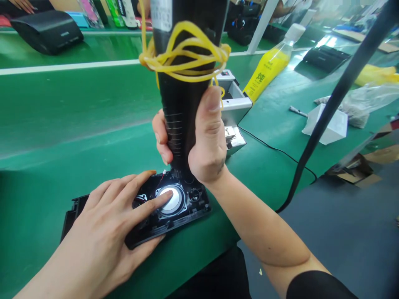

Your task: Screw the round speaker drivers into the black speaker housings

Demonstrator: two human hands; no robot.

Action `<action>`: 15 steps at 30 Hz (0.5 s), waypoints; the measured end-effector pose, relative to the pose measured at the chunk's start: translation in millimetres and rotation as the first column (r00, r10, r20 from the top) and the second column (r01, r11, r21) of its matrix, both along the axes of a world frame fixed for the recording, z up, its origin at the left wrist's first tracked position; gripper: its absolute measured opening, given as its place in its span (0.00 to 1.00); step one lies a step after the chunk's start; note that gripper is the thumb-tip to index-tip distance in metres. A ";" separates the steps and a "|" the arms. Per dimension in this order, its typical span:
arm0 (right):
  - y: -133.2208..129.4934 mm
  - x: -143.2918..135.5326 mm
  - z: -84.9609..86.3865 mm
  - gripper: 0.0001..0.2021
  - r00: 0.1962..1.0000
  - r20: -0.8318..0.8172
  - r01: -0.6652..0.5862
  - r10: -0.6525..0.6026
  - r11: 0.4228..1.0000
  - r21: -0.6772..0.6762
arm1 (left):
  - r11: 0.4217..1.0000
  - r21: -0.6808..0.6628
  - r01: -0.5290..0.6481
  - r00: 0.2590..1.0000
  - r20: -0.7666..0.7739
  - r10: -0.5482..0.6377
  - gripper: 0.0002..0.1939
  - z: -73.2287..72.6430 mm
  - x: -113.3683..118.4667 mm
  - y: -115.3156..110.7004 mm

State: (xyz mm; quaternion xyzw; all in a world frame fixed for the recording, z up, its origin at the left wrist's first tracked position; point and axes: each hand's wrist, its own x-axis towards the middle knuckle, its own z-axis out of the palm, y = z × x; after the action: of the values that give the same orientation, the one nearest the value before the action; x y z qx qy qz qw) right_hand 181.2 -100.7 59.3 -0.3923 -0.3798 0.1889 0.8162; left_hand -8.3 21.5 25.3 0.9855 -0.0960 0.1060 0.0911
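A black electric screwdriver (181, 97), with yellow rubber bands (187, 58) wound round its upper part, stands upright in my right hand (208, 141). Its lower end meets the back edge of a black plastic housing (199, 211). Set into that housing is a round speaker (171, 200) with a pale centre. My left hand (115, 216) is spread over the housing, index fingertip on the speaker and thumb along the front edge. A small white connector (164, 172) on a red wire sticks up behind the speaker.
A metal-cased device (233, 104) sits behind my right hand, with a yellow bottle (268, 70) leaning beside it. A black cable (333, 95) hangs at the right, before a white box (333, 126). Across the bench are a black case (48, 32) and a person's hand (21, 5).
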 end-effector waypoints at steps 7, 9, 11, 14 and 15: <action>-5.3 -5.3 -14.0 0.26 0.994 -0.010 -0.104 0.105 0.992 0.074 | 1.000 0.009 0.001 1.000 0.010 -0.001 0.27 1.9 -0.7 0.7; -10.2 -8.9 -16.8 0.24 0.990 -0.032 -0.131 0.134 0.989 0.072 | 1.000 0.002 -0.004 1.000 0.008 0.004 0.27 1.5 -0.3 1.0; -13.2 -10.2 -18.4 0.25 0.988 -0.016 -0.153 0.155 0.986 0.063 | 1.000 -0.008 -0.002 1.000 0.022 0.003 0.26 0.9 0.4 1.2; -13.7 -9.2 -18.2 0.25 0.984 0.021 -0.176 0.175 0.984 0.030 | 1.000 -0.028 -0.003 1.000 0.031 0.003 0.26 0.1 1.0 1.5; -13.4 -9.0 -17.5 0.25 0.984 0.028 -0.179 0.178 0.984 0.015 | 1.000 -0.031 -0.002 1.000 0.030 0.003 0.26 -0.1 0.9 1.6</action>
State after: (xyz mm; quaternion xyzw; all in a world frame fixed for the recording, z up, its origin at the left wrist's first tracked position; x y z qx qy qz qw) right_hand 172.2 -114.0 41.8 -0.3521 -0.4257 0.2528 0.7943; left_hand -7.4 23.1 25.3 0.9824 -0.0945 0.1224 0.1046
